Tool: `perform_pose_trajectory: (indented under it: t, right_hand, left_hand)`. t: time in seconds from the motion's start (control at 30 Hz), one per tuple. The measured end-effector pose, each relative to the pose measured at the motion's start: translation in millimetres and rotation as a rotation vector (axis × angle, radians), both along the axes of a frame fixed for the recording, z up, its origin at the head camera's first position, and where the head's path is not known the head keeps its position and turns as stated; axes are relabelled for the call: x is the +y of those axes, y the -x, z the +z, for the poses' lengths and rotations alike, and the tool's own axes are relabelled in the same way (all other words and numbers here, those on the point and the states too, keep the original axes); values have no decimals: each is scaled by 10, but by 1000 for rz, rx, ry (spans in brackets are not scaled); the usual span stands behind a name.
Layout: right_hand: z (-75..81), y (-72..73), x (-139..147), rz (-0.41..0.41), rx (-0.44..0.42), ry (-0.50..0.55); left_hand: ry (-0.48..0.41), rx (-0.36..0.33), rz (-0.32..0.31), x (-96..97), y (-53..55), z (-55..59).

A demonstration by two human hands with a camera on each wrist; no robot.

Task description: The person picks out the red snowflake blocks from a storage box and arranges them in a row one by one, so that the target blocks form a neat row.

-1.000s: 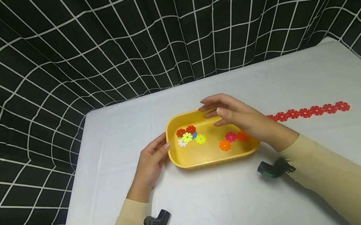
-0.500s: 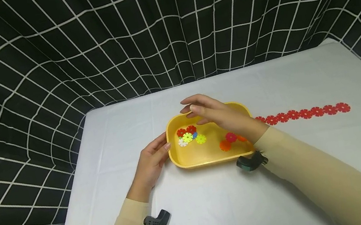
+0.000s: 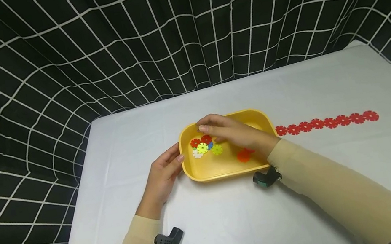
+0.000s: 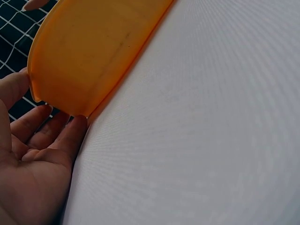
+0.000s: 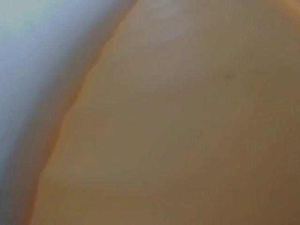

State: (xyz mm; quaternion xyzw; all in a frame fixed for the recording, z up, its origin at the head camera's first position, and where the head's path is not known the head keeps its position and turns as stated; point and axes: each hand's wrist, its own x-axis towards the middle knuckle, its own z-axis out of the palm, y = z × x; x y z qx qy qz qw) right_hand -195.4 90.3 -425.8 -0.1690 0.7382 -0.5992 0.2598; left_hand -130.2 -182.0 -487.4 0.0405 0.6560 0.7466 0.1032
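Observation:
A yellow plastic bin (image 3: pixel 227 174) stands on the white cloth, holding several small flower-shaped discs. My left hand (image 3: pixel 163 174) holds its left end, with the thumb at the rim and the fingers against the outer wall, as the left wrist view shows on the bin (image 4: pixel 89 56). My right hand (image 3: pixel 229 131) reaches over the back wall into the bin, fingers loosely bent, just above the red discs (image 3: pixel 196 143); its fingertips are partly hidden. Beside these lie a yellow disc (image 3: pixel 202 148), a white disc (image 3: pixel 197 154) and a yellow-green disc (image 3: pixel 217 149).
A row of joined red flower discs (image 3: pixel 330 123) stretches across the white cloth (image 3: pixel 234 218) right of the bin. An orange disc (image 3: pixel 243 156) lies near my right wrist. A dark gridded curtain (image 3: pixel 185 34) hangs behind. The right wrist view is a blurred close-up.
My right hand has moved left across the bin and then lowered into it, uncovering more of the red row. The left hand and bin stay in place.

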Motion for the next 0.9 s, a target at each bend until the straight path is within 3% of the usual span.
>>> perform_pose_trajectory:
  t: [0.17,0.33,0.6,0.9]
  right_hand:
    - [-64,4,-36,37,16,-33]
    - [-153,9,-70,68,90,-73]
    - [-245,17,-130,27,282,-282]
    - [-225,-7,-168,-17,393,-417]
  left_hand:
    - [-2,-5,4,-8,-1,-5]
    - [-16,-11,3,-6,1,-10]
    - [-27,-3,1,5,12,-24]
    - [-18,-4,10,2,9,-25]
